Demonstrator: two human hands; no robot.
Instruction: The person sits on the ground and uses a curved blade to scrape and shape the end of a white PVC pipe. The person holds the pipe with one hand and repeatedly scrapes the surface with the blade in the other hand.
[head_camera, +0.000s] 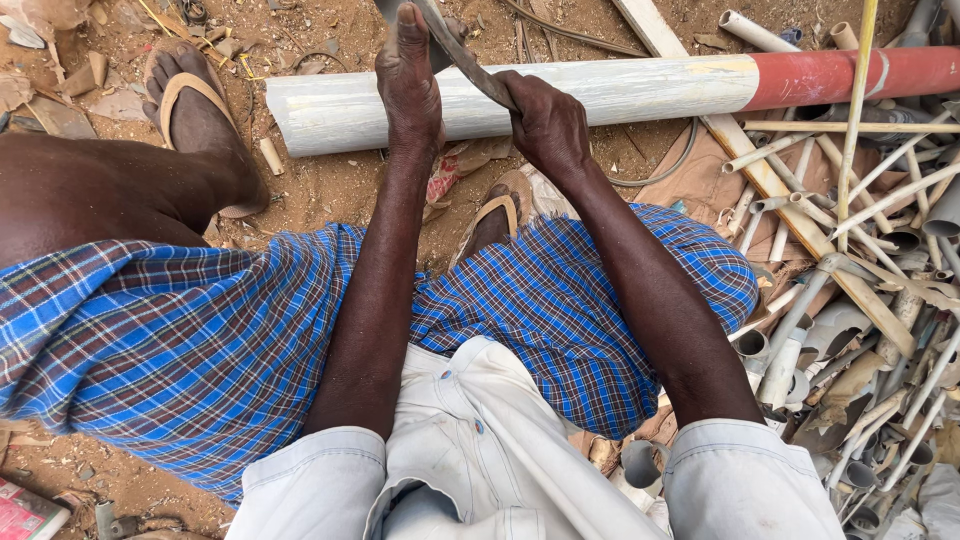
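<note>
Grey plastic pipe (600, 95) with a red end lay across the dirt ground (330, 190), just beyond my sandalled feet. My left hand (408, 85) and right hand (545, 125) were both clamped on a curved metal blade (470, 60) resting against it. I judged the pipe stiff, light, smooth-walled and liable to roll; best gripped mid-length.

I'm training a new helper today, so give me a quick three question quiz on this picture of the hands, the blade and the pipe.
1. True or false: both hands grip the curved blade.
2. The far end of the long pipe is: A red, B green, C black?
3. What lies heaped on the person's right?

Key:
1. True: left hand and right hand both hold it.
2. A.
3. Pipe offcuts.
</note>
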